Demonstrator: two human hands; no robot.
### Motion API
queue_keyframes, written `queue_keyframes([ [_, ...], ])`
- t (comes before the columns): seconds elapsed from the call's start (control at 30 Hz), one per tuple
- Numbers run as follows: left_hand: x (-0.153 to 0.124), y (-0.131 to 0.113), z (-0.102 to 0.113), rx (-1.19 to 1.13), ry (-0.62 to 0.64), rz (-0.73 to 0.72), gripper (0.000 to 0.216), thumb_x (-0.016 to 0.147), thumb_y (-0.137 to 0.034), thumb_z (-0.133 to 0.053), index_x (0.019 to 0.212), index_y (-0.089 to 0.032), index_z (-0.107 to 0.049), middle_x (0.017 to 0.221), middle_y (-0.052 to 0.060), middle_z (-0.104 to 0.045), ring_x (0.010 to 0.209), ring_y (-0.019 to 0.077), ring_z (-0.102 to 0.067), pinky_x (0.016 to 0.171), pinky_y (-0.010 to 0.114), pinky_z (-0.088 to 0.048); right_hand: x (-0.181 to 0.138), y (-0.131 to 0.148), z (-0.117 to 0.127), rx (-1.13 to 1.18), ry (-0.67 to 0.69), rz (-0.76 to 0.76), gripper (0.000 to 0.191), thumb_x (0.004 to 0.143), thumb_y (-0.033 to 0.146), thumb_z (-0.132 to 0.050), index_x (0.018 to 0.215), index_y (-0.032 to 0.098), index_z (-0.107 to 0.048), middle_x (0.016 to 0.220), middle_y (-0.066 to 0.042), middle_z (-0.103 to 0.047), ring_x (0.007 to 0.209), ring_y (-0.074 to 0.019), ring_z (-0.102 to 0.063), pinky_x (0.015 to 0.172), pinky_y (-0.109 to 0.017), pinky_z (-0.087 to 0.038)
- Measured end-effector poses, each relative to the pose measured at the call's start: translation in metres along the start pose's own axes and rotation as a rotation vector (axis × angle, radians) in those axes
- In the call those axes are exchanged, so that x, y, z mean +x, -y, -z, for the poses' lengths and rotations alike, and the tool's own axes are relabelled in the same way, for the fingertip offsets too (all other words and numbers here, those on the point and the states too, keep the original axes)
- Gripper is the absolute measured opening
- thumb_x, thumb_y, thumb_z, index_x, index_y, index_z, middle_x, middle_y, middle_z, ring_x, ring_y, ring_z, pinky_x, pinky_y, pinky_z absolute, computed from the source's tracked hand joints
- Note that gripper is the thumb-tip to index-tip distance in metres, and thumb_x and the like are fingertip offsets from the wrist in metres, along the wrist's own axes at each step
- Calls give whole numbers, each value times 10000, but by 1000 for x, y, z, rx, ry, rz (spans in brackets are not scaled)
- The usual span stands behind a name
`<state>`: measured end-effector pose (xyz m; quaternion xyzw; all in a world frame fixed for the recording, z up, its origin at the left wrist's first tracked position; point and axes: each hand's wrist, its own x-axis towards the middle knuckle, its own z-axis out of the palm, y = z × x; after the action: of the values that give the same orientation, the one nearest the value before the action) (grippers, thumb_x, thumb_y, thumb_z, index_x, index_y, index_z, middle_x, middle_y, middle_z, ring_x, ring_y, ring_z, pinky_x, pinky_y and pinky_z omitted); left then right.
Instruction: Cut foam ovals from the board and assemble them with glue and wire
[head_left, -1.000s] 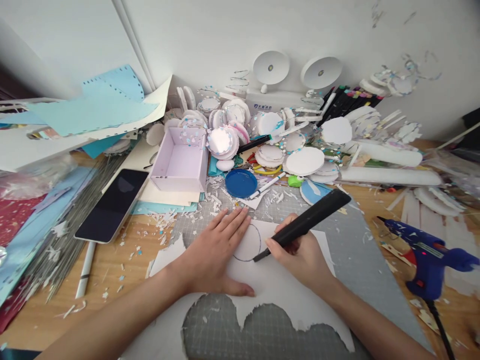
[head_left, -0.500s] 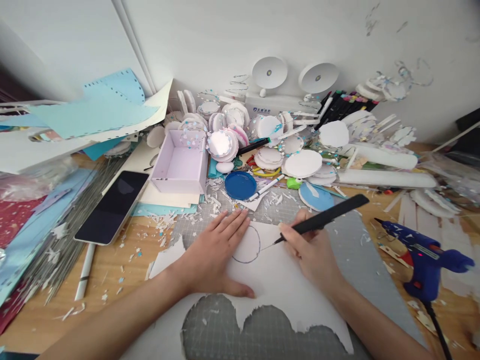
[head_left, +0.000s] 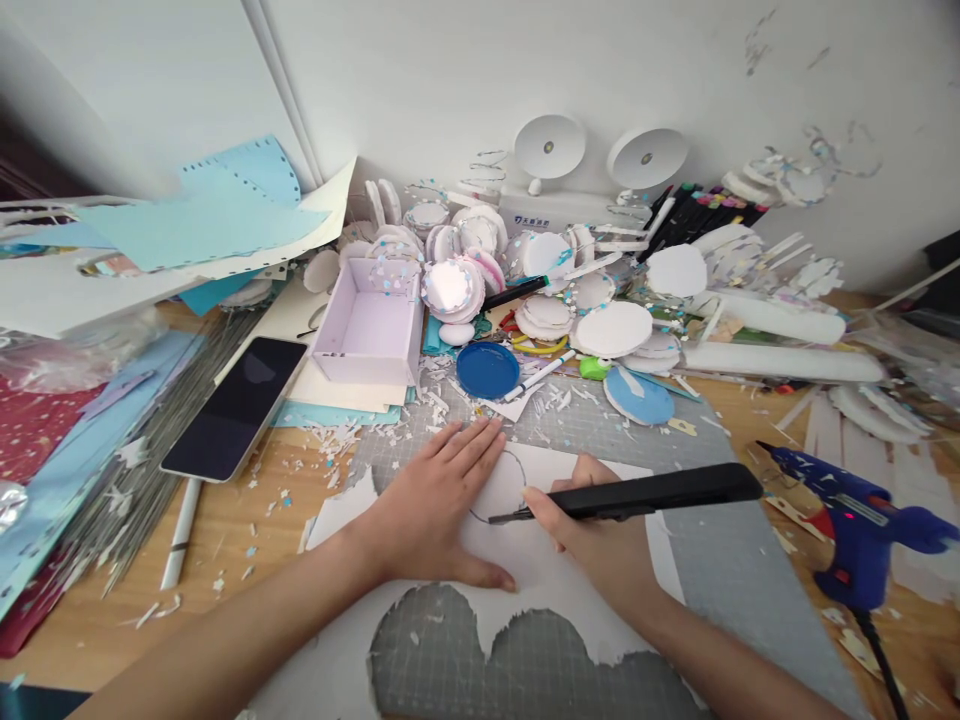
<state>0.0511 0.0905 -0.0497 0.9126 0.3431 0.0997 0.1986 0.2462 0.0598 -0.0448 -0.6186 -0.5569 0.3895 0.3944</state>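
A white sheet (head_left: 540, 555) with a drawn circle lies on the grey cutting mat (head_left: 720, 530); rounded pieces are gone from its near edge. My left hand (head_left: 442, 500) presses flat on the sheet, fingers stretched out, covering the circle's left part. In my right hand (head_left: 592, 530) is a black craft knife (head_left: 652, 492), gripped with the fingers closed round it. Its thin blade points left, with the tip at the circle's lower right line. Whether the blade has gone through the sheet I cannot tell.
Behind the mat stand a lilac box (head_left: 367, 330), a blue round lid (head_left: 487, 370) and several white discs (head_left: 611, 330). To the left lies a phone (head_left: 234, 408). A blue glue gun (head_left: 855, 520) with a cord is on the right. Paper scraps litter the table.
My right hand has brought the knife left and down, from beside the circle to its lower line, and the knife now lies flatter. My left hand stays in place on the sheet.
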Motion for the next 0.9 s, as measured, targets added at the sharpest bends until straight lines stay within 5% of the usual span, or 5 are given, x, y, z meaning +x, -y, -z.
queue_keyframes([
  [0.23, 2, -3, 5, 13, 29, 19, 1071, 723, -773, -478, 1486, -79, -189, 1554, 184, -191, 1442, 318, -182, 1192, 472, -118, -3, 0, -2, 12, -40, 127, 506, 689, 384, -709, 571, 249, -235, 419, 103, -334, 382, -81, -306, 391, -235, -302],
  [0.9, 1, -2, 5, 16, 36, 17, 1074, 715, -776, -481, 1481, -74, -210, 1558, 172, -179, 1450, 297, -163, 1197, 467, -106, -6, -4, -1, -79, 63, 151, 478, 747, 355, -680, 539, 230, -268, 422, 76, -382, 402, -86, -351, 388, -224, -303],
])
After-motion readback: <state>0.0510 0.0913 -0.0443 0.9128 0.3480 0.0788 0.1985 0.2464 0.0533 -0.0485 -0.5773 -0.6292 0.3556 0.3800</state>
